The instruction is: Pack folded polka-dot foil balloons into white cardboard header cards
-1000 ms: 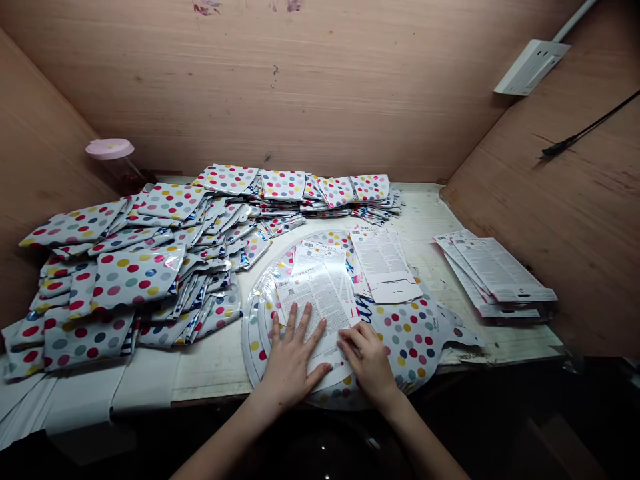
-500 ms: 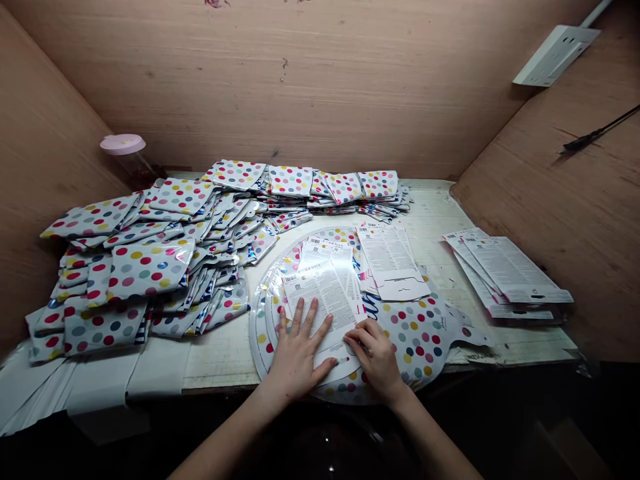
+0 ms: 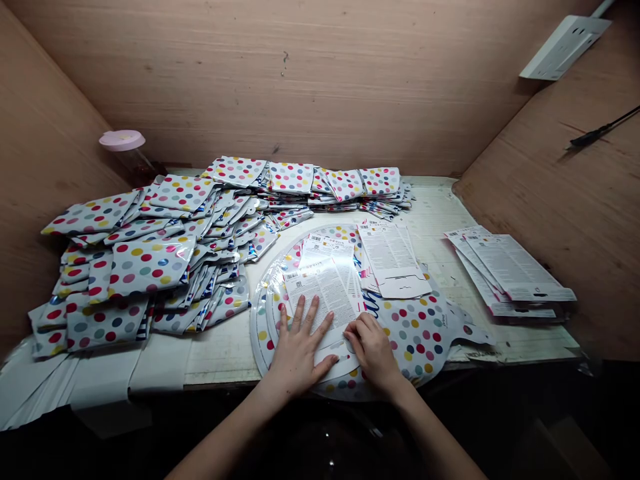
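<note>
Only view slightly shifted; left hand (image 3: pixel 299 345), right hand (image 3: pixel 373 350) kept nearly in place; work seems little advanced. Printed card (image 3: pixel 320 292), laid over dotted foil (image 3: pixel 417 333), touched by widely spread left; right narrowly pinched near card's edge, anything held cannot be told.

Head-worn camera looks forward and down across a workbench (image 3: pixel 433 207).
Near view: left hand (image 3: pixel 299 353) and right hand (image 3: pixel 374 350) toward six o'clock, wooden wall (image 3: pixel 360 87) at twelve.
</note>
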### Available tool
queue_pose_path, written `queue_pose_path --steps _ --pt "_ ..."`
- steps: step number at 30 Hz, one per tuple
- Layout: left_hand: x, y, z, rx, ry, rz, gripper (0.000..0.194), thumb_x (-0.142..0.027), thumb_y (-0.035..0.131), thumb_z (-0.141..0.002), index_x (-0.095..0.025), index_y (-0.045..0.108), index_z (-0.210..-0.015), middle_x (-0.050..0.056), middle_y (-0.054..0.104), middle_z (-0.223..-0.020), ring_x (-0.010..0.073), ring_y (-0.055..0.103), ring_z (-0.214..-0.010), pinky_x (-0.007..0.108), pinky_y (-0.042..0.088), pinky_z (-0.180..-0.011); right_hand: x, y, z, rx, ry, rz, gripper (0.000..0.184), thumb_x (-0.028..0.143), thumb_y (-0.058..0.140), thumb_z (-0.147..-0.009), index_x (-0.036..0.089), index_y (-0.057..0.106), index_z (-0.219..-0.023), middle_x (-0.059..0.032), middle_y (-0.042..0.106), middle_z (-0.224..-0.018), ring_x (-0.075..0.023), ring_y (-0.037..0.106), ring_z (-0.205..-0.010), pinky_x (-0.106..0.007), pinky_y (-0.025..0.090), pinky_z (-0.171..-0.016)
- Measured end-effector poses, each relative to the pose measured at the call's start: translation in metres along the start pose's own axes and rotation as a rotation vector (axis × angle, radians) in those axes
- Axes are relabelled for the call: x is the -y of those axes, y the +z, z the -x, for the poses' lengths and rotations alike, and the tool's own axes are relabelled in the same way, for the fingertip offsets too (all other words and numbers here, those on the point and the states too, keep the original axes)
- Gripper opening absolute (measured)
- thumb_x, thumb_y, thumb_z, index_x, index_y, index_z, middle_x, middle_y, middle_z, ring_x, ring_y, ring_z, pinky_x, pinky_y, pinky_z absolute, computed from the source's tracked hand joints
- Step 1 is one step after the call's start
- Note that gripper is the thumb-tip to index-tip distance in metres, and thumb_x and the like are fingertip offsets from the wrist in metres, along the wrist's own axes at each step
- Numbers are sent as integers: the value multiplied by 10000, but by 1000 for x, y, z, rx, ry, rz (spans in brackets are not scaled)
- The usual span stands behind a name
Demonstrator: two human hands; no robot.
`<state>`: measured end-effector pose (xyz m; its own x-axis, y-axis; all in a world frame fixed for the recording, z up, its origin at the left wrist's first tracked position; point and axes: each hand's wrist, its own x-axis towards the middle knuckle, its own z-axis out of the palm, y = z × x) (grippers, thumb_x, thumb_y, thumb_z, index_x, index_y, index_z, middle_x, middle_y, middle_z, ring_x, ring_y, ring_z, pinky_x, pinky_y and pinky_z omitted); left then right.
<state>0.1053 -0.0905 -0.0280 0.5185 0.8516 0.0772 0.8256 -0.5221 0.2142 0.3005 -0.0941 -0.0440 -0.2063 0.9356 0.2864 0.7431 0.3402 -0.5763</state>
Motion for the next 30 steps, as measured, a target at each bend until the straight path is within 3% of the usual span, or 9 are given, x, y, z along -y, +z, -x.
queue_pose_path --steps 4,9,11,15,18,20,23,25,30 --pt "3 2 0 11 17 37 826 -660 503 -824 -316 202 -1512 128 78 -1612 413 8 -1456 696 0 -1082 4 -12 12 57 -48 52 169 153 421 -938 184 517 -802 -75 548 -851 -227 489 -804 -370 408 -720" --pt "10 -6 -2 96 116 106 1229 -911 510 -513 -287 178 -1519 195 17 -1598 502 -11 -1425 751 -107 -1011 5 -66 59 455 -186 104 122 160 571 -855 200 512 -756 -14 566 -772 -186 528 -722 -331 412 -682" --pt "13 -11 0 160 208 116 1226 -874 563 -529 -281 158 -1522 191 49 -1597 481 14 -1433 743 -120 -1015 5 -77 69 463 -158 138 217 228 659 -822 198 495 -684 -7 553 -720 -174 514 -660 -314 411 -628" --pt "20 -14 17 175 431 158 906 -613 598 -800 -232 194 -1516 151 253 -1571 370 137 -1454 680 17 -1103 9 -61 62 277 -264 108 192 233 624 -866 163 599 -1043 -111 608 -1005 -252 547 -914 -371 471 -756" --pt "18 -7 36 -32 503 260 478 -281 532 -934 -193 438 -1394 132 559 -1372 277 438 -1316 516 318 -1090 11 -39 52 157 -381 87 335 158 556 -899 177 545 -1233 -109 621 -1038 -265 527 -972 -407 463 -821" --pt "11 -2 44 -200 382 346 293 -160 498 -936 -192 585 -1214 93 693 -1091 218 601 -1055 388 478 -924 13 -30 49 100 -343 26 260 135 516 -920 194 578 -1165 -83 623 -946 -239 532 -900 -378 462 -768" --pt "-3 4 44 -293 57 413 163 -182 485 -941 -218 643 -941 35 646 -828 177 602 -789 305 513 -713 15 -20 46 43 -138 -82 146 159 462 -955 204 597 -923 -47 572 -806 -201 525 -790 -333 444 -681" --pt "-12 6 38 -330 -122 400 127 -222 492 -939 -207 616 -956 53 610 -863 199 597 -809 320 516 -695 17 -12 42 -42 31 -58 173 231 456 -968 202 541 -821 -40 536 -758 -203 514 -756 -341 439 -673" --pt "-18 5 25 -349 -513 194 331 -385 615 -844 -157 557 -1077 116 594 -982 324 551 -956 477 498 -789 23 8 38 -333 350 277 351 542 491 -903 195 512 -954 -128 550 -914 -309 483 -849 -459 408 -706"
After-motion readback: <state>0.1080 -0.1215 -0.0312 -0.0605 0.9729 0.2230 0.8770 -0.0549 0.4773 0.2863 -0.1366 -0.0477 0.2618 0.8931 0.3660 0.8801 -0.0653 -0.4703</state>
